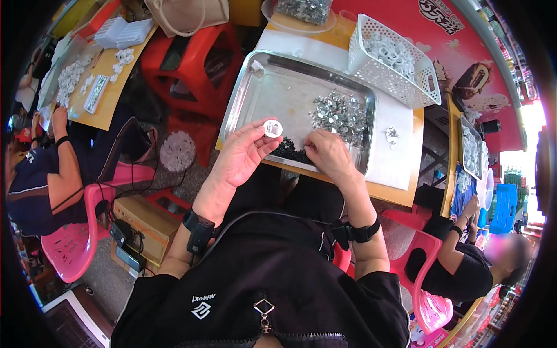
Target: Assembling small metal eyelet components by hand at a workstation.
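Between the thumb and fingers of my left hand (246, 152) is a small round white part (272, 129) with metal pieces on its face. It is held up over the near edge of a shallow metal tray (243, 95). My right hand (329, 152) reaches into the tray, fingertips pinched at a heap of small black pieces (288, 151). Whether a piece is between those fingertips is hidden. Just beyond my right hand lies a pile of small shiny metal pieces (342, 119). A small white piece (257, 66) rests in the tray's far left corner.
A white perforated basket (371, 58) of white parts stands behind the tray. Some small pieces (391, 136) lie on the white sheet at right. Red stools (191, 64) stand to the left. People sit at tables on both sides; a cardboard box (148, 226) is on the floor.
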`<action>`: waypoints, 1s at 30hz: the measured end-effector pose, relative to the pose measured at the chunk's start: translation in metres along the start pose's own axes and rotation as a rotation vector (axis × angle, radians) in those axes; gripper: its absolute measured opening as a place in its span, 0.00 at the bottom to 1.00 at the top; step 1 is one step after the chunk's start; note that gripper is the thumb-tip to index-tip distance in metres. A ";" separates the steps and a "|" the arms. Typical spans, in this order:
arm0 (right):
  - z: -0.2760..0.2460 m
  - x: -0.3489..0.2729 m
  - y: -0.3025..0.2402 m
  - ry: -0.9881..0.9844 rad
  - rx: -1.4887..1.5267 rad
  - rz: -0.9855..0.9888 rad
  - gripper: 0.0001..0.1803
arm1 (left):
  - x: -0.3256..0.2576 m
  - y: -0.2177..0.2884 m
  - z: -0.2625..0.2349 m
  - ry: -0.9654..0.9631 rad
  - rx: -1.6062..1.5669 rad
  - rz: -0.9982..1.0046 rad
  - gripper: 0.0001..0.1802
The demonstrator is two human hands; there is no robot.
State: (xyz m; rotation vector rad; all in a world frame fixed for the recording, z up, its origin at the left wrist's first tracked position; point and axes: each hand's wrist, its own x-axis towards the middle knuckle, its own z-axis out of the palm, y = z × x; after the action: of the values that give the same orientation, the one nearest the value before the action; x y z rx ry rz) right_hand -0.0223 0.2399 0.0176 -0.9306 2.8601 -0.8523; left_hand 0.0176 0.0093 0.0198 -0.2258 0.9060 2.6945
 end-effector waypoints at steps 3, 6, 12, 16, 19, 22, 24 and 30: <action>0.000 0.001 -0.003 0.073 0.088 0.049 0.06 | -0.001 -0.001 0.002 -0.020 0.026 -0.015 0.19; -0.015 0.001 -0.016 0.109 0.339 0.330 0.08 | -0.003 -0.003 0.004 -0.033 0.060 -0.039 0.19; -0.016 -0.006 -0.015 0.269 1.407 0.528 0.07 | -0.003 -0.004 0.008 -0.091 0.080 -0.086 0.16; -0.012 -0.010 -0.020 0.223 1.664 0.534 0.08 | 0.000 -0.003 0.009 -0.118 0.089 -0.097 0.14; -0.008 -0.012 -0.025 0.248 1.778 0.522 0.08 | 0.002 -0.001 0.015 -0.135 0.104 -0.136 0.14; -0.007 -0.012 -0.027 0.216 1.810 0.474 0.07 | 0.003 -0.002 0.012 -0.198 0.084 -0.169 0.14; -0.008 -0.013 -0.028 0.212 1.781 0.439 0.07 | 0.002 0.000 0.016 -0.208 0.090 -0.186 0.14; -0.018 -0.011 -0.046 0.315 1.349 0.438 0.06 | -0.002 0.001 0.021 -0.203 0.075 -0.234 0.15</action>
State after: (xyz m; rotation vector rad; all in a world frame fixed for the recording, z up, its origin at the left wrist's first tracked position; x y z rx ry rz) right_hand 0.0083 0.2245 0.0546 0.0134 1.6920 -2.3760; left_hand 0.0176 0.0212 0.0373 -0.0381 0.8595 2.4128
